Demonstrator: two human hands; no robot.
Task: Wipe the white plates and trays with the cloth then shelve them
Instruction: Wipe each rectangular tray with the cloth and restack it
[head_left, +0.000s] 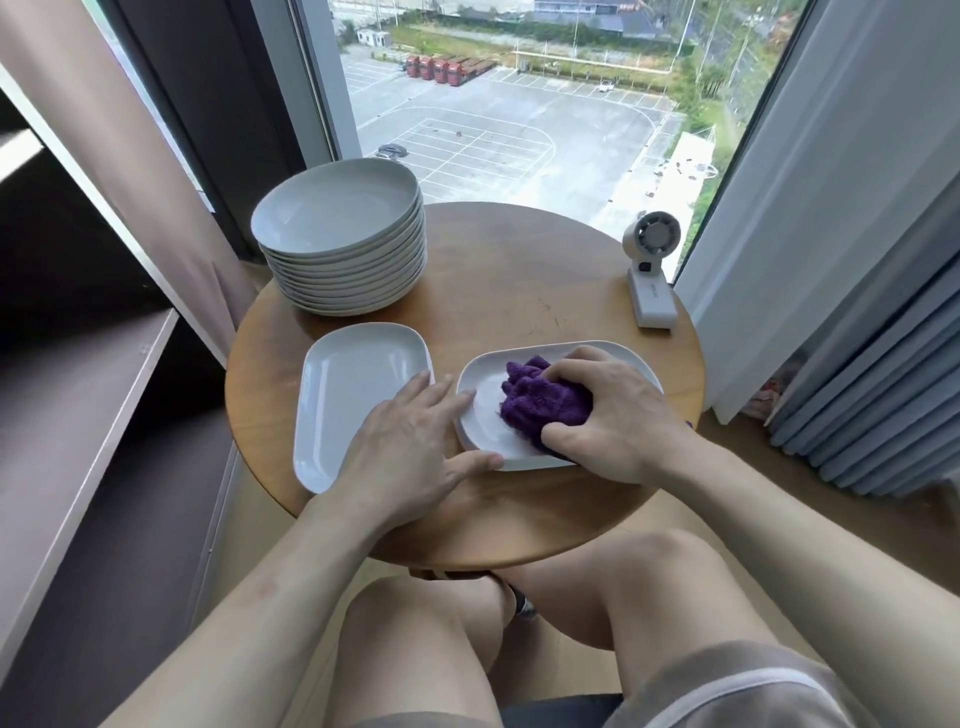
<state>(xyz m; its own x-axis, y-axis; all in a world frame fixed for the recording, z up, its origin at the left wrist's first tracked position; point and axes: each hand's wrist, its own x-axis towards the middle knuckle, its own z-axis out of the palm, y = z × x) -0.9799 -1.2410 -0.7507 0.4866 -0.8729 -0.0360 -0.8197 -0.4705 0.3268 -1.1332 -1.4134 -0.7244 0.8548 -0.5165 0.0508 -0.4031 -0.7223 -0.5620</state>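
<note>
We note both forearms reaching forward over the knees. The left hand (410, 441) lies flat, palm down, fingers straight, with fingertips and thumb touching the left rim of the right tray (480, 415). The right hand (613, 415) is curled round the bunched purple cloth (540, 402) and presses it onto that tray. We count two oblong white trays, the left tray (353, 384) lying just beside the right one. Behind it stands one stack of round plates (337, 218), about ten by their rims. All rest on one round wooden table (519, 291), with one small white fan (652, 270) at its far right edge
</note>
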